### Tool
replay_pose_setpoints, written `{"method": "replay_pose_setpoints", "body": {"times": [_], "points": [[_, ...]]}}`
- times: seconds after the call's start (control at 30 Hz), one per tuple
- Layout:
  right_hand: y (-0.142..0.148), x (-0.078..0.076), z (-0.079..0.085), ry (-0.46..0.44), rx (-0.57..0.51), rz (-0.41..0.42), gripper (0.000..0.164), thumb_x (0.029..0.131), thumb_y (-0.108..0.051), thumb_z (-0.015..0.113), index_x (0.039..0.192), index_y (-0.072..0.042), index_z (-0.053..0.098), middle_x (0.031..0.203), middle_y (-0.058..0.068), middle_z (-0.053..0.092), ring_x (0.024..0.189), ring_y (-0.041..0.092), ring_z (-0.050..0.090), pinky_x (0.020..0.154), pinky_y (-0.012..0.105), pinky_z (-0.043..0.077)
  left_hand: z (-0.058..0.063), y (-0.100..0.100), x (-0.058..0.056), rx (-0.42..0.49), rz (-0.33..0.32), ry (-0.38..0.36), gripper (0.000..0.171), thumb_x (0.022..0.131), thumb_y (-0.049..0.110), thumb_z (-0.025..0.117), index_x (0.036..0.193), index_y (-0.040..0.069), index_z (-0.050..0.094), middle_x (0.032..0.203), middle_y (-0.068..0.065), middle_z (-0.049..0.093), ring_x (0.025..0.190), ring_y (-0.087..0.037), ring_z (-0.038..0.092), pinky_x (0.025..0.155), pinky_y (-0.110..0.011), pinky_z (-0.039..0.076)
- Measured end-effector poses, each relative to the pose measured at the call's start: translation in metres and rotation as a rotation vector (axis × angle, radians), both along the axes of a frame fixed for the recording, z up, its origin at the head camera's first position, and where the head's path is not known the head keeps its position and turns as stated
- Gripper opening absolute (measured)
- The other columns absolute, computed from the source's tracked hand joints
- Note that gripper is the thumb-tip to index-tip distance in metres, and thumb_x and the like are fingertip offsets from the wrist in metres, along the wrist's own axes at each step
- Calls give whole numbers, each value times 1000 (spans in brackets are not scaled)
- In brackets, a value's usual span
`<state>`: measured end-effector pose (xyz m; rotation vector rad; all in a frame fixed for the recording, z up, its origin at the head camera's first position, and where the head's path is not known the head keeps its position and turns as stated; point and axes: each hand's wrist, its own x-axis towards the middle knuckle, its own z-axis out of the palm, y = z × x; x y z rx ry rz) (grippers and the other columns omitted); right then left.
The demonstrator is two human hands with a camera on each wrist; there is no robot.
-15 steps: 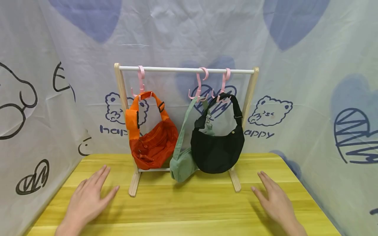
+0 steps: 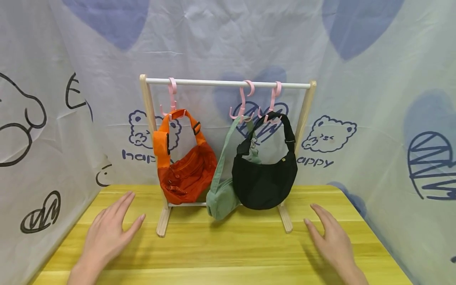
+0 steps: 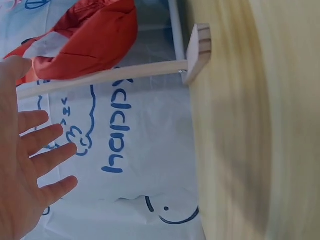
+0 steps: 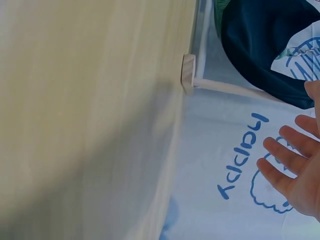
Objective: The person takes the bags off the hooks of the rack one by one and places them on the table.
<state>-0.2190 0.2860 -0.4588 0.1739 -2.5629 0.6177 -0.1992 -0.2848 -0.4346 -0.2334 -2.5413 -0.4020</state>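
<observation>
Slight upward movement of the left hand (image 2: 108, 233) was recorded in the head view since the earlier frame; the right hand (image 2: 335, 241) had shifted very little, and the whole view had drifted marginally. We found the three bags hung as before, and judged that the change had not advanced the work: no bag had been taken hold of.

We observed the left hand at the lower left of the frame, its fingers extended and the thumb spread away, holding nothing. The right hand, at the lower right, was likewise open, fingers straight and grip vacant. Both hovered over the bench (image 2: 228, 253), well apart from the bags.

We located the orange bag (image 2: 190, 172) left of centre, the green bag (image 2: 222, 200) near the middle, and the black bag (image 2: 265, 182) right of centre, partly in front of the green one. Their straps hung from pink hooks (image 2: 172, 91) on the rack (image 2: 228, 83), which stood upright.
</observation>
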Motion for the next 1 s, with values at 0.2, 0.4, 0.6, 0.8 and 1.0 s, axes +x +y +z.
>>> {"method": "replay_pose_setpoints", "body": {"times": [0.2, 0.4, 0.6, 0.8, 1.0], "points": [[-10, -1, 5, 140, -34, 21, 48, 102, -28, 69, 143, -7, 59, 138, 19, 63, 121, 41, 62, 95, 63, 51, 9, 5, 0, 31, 0, 46, 73, 100, 44, 66, 160, 13, 40, 156, -21, 47, 134, -49, 49, 106, -70, 37], [-18, -5, 13, 273, -77, 55, 45, 97, -17, 74, 139, -8, 63, 127, 16, 69, 108, 37, 67, 82, 62, 55, 19, 11, -2, 66, 4, 115, 72, 97, 40, 70, 159, 13, 42, 156, -19, 48, 132, -48, 51, 103, -71, 40], [-28, -9, 22, 355, -83, 60, 46, 92, -11, 77, 137, -8, 65, 127, 12, 70, 106, 29, 67, 87, 29, 53, 27, 15, -3, 77, -6, 183, 73, 95, 36, 73, 158, 13, 44, 156, -16, 49, 126, -49, 55, 99, -69, 43], [-39, -14, 32, 410, -101, 102, 44, 91, -9, 77, 135, -6, 67, 126, 12, 70, 106, 28, 67, 91, 7, 40, 34, 19, -5, 89, -19, 241, 74, 93, 33, 74, 158, 13, 45, 154, -15, 51, 122, -49, 58, 97, -67, 46], [-49, -20, 42, 485, -125, 181, 46, 88, -4, 77, 133, -2, 67, 124, 14, 71, 104, 29, 67, 96, 3, 37, 43, 22, -9, 99, -42, 300, 73, 91, 32, 74, 156, 12, 48, 153, -14, 53, 121, -47, 60, 94, -65, 48]]}}
